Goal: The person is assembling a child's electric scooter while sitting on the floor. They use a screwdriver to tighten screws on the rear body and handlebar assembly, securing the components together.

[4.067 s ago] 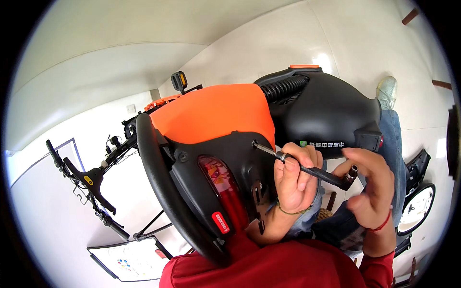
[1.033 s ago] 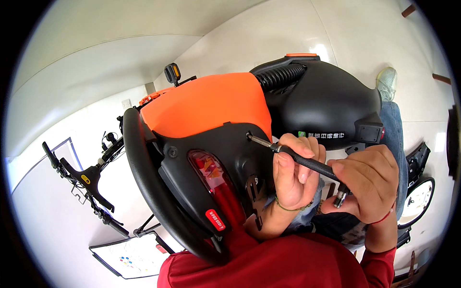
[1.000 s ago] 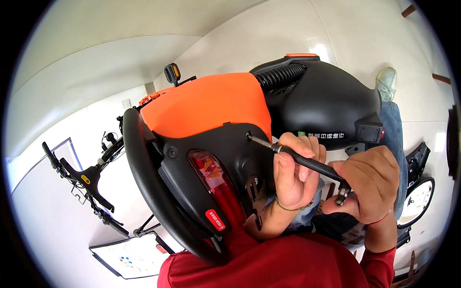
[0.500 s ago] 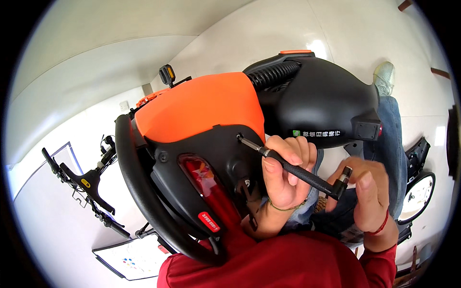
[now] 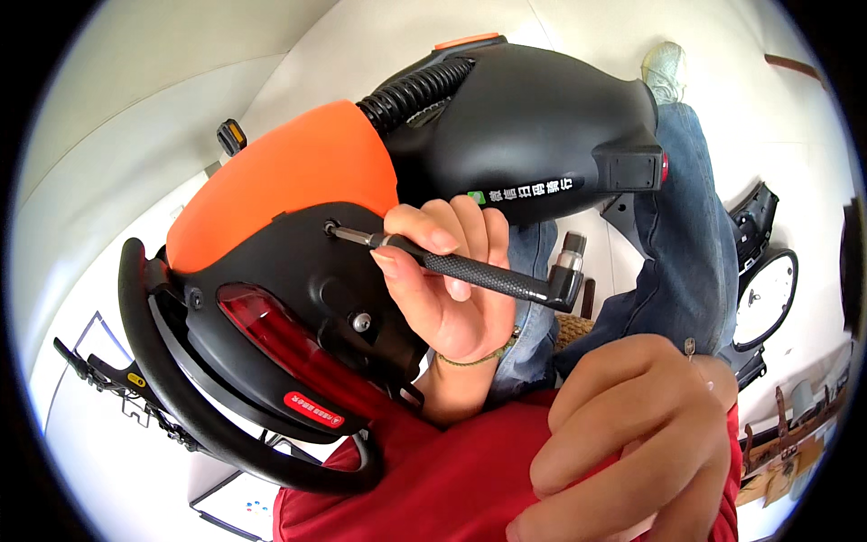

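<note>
My left hand [image 5: 461,271] is closed around the knurled black handle of a screwdriver [image 5: 488,275]. Its metal shaft points into a round screw hole [image 5: 331,228] in a black plastic tail panel [image 5: 298,244], and its far end bends into an elbow with a chrome socket. The panel joins an orange cover [image 5: 289,176] and carries a red tail light [image 5: 280,334]. A lock-like metal cylinder [image 5: 361,322] shows below the hole. My right hand [image 5: 641,434], large and close at the lower right, is off the tool; its fingers are loosely bent and apart, with nothing visible in them.
A black grab rail [image 5: 172,361] curves along the left side. Beyond the orange cover lies a black body shell [image 5: 542,117] with a ribbed black tube [image 5: 415,95]. My jeans leg [image 5: 686,235] is to the right, beside a black-rimmed round part [image 5: 766,298] on the floor.
My right hand has left the socket end of the screwdriver and come nearer, lower right. The view has shifted, so the vehicle and my left hand appear further left. The screwdriver stays at the hole.
</note>
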{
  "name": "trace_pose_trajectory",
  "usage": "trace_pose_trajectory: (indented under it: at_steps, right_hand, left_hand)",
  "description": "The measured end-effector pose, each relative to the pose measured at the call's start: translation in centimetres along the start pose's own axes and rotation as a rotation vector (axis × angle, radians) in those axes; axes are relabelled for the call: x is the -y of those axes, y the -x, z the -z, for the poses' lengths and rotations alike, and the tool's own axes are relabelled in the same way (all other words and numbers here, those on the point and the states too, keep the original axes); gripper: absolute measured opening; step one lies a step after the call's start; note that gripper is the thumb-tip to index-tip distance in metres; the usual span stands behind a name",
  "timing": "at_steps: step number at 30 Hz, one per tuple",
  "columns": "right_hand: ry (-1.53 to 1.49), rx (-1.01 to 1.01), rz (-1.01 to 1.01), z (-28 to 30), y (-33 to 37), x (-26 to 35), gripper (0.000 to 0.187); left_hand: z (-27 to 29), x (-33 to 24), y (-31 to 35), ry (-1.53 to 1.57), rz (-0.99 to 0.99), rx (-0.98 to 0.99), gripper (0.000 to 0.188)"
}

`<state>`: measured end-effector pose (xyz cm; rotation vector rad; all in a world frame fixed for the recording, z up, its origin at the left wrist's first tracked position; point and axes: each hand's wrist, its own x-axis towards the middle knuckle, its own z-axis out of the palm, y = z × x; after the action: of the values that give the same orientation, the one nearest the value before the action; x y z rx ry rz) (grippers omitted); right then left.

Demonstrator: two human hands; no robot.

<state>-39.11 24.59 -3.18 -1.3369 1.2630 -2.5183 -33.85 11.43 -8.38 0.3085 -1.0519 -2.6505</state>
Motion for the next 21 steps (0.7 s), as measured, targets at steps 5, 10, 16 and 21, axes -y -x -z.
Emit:
trace_pose_trajectory:
  at_steps: [5, 10, 16, 21]
  right_hand:
    - [-0.017, -0.029, -0.031, 0.4, 0.7, 1.7, 0.022]
    - [-0.054, -0.024, -0.025, 0.4, 1.1, 1.2, 0.028]
    - [0.099, -0.013, -0.178, 1.4, 1.5, 1.6, 0.035]
    - [0.833, 0.15, -0.474, 1.9, 0.5, 1.6, 0.043]
  left_hand:
    - [-0.6, 0.3, -0.2, -0.002, 0.054, -0.007, 0.038]
    - [0.1, -0.3, -0.1, -0.033, 0.041, -0.025, 0.037]
    - [0.0, 0.1, 0.2, -0.003, -0.047, -0.077, 0.037]
    - [-1.4, -0.2, 0.1, -0.094, -0.006, -0.106, 0.035]
